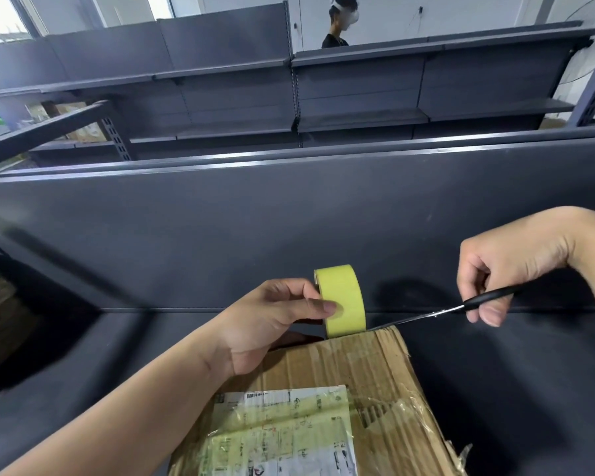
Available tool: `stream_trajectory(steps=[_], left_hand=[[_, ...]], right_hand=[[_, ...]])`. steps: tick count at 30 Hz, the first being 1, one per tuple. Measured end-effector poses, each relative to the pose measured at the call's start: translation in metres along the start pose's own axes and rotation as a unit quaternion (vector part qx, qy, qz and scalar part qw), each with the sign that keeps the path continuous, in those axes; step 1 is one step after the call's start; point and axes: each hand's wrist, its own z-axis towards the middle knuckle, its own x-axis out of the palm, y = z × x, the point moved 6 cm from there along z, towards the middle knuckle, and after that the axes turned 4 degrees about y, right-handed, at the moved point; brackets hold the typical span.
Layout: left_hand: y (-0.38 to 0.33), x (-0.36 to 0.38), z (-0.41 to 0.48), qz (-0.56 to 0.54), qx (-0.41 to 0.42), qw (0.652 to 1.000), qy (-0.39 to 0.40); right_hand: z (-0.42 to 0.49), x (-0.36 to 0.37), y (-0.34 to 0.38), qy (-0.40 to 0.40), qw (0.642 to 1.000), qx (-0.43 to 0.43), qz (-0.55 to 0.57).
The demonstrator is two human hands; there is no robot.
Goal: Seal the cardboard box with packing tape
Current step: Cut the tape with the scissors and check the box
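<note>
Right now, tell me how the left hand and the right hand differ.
The left hand pinches the yellow tape roll; the right hand grips black-handled scissors. The left hand is at the far edge of the cardboard box; the right hand is out past the box's right side. Both hold a tool, and the two tools meet at that far edge.

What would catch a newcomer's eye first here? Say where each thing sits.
The bright yellow roll of packing tape stands out at centre, pinched by the left hand at the far edge of the worn brown cardboard box. From the right, black-handled metal scissors in the right hand point their blades at the roll's base. A white shipping label lies on the box's top.
</note>
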Motion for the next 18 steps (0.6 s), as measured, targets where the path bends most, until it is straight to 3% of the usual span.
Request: stream_trajectory(steps=[18], left_hand=[[0.002,-0.001,-0.001,0.0,-0.006,1.0,0.0]], right_hand=[[0.038,0.021,0.022,0.041,0.992,-0.11,0.042]])
